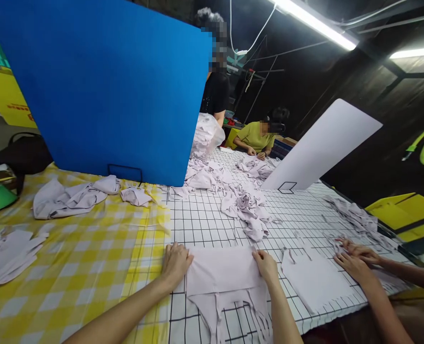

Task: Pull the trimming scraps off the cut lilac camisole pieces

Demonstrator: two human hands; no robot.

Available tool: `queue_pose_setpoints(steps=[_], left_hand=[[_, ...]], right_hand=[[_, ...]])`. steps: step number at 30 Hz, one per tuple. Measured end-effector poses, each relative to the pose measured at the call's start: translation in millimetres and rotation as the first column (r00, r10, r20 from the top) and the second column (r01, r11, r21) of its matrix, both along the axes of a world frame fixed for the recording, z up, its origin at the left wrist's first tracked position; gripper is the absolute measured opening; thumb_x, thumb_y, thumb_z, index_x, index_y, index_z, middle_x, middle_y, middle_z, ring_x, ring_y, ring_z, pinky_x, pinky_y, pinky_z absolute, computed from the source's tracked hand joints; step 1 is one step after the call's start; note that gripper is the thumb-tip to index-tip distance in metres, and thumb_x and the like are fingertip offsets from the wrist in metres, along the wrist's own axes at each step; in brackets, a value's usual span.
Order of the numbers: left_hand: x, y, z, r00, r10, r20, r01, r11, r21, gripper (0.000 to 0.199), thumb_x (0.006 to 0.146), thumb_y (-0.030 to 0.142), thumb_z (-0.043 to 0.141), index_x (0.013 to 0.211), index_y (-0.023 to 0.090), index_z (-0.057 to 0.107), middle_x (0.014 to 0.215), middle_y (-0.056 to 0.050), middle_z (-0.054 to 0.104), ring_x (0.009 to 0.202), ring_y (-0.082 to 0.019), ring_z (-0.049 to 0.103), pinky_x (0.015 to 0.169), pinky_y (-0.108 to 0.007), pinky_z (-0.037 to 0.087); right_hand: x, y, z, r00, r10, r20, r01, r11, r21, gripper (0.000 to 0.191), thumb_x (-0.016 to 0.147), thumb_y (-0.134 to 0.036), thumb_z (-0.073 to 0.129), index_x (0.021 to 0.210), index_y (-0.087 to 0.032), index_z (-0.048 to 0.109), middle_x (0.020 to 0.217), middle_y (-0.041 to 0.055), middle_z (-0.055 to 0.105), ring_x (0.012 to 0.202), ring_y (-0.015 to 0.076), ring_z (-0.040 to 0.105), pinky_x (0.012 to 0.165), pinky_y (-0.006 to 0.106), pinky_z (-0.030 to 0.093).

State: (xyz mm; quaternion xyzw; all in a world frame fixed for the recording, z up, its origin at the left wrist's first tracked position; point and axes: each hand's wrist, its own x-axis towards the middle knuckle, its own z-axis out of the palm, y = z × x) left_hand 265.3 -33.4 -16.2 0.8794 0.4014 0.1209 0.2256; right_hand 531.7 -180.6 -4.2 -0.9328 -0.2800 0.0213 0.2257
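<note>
A pale lilac strappy top [226,274] lies flat on the checked white cloth, its straps hanging down toward me. My left hand [176,265] is at its upper left corner, thumb and fingers closed on the edge. At the upper right corner, my right hand [266,266] pinches the fabric between thumb and fingertips. Just beyond, a crumpled heap of the same pale fabric [247,208] rests on the table. To my right another pale top [315,279] is laid out flat, beside a co-worker's hands [357,258].
A blue board [122,91] stands on the left and a white board [322,148] leans on the right. Pale garments [71,196] lie on the yellow checked cloth [90,258]. Two people [256,136] work at the far end, near a bagged pile [206,134].
</note>
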Motion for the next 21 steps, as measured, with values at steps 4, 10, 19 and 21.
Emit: queue_pose_setpoints(steps=[4, 10, 19, 21], left_hand=[[1.9, 3.2, -2.6, 0.998, -0.02, -0.067, 0.025, 0.998, 0.064, 0.03, 0.085, 0.025, 0.046, 0.062, 0.015, 0.062, 0.072, -0.009, 0.063, 0.086, -0.025, 0.051, 0.076, -0.038, 0.032], [1.2, 3.2, -3.1, 0.996, -0.052, -0.072, 0.06, 0.992, 0.111, 0.017, 0.084, 0.025, 0.052, 0.078, 0.012, 0.062, 0.082, -0.01, 0.062, 0.088, -0.025, 0.051, 0.078, -0.038, 0.035], [-151.5, 39.9, -8.6, 0.962, 0.267, 0.066, -0.273, 0.904, 0.33, 0.036, 0.077, 0.016, 0.056, 0.112, 0.017, 0.047, 0.107, -0.007, 0.056, 0.104, -0.023, 0.049, 0.095, -0.041, 0.032], [-213.1, 55.3, -10.2, 0.887, 0.461, 0.037, -0.439, 0.814, 0.38, 0.036, 0.078, 0.015, 0.054, 0.114, 0.017, 0.047, 0.112, -0.009, 0.055, 0.108, -0.024, 0.047, 0.096, -0.042, 0.031]], right_hand=[[-6.0, -0.2, -7.7, 0.999, 0.032, 0.012, -0.032, 0.999, -0.04, 0.025, 0.079, -0.034, 0.045, 0.057, -0.024, 0.046, 0.056, 0.006, 0.058, 0.057, 0.0229, 0.056, 0.048, 0.031, 0.037], [-19.6, -2.2, -10.1, 0.978, 0.027, 0.208, -0.013, 0.998, -0.067, 0.029, 0.084, -0.04, 0.035, 0.084, -0.021, 0.057, 0.084, 0.0133, 0.061, 0.069, 0.0259, 0.058, 0.053, 0.035, 0.037], [-83.4, 24.6, 7.2, 0.8, 0.197, 0.567, -0.308, 0.945, 0.106, 0.049, 0.084, -0.042, 0.034, 0.114, -0.007, 0.051, 0.1, 0.0227, 0.054, 0.095, 0.0385, 0.051, 0.066, 0.047, 0.046], [-110.9, 40.3, 3.9, 0.741, 0.33, 0.584, -0.472, 0.875, 0.105, 0.046, 0.086, -0.043, 0.032, 0.112, -0.011, 0.052, 0.101, 0.02, 0.053, 0.095, 0.0359, 0.053, 0.062, 0.043, 0.048]])
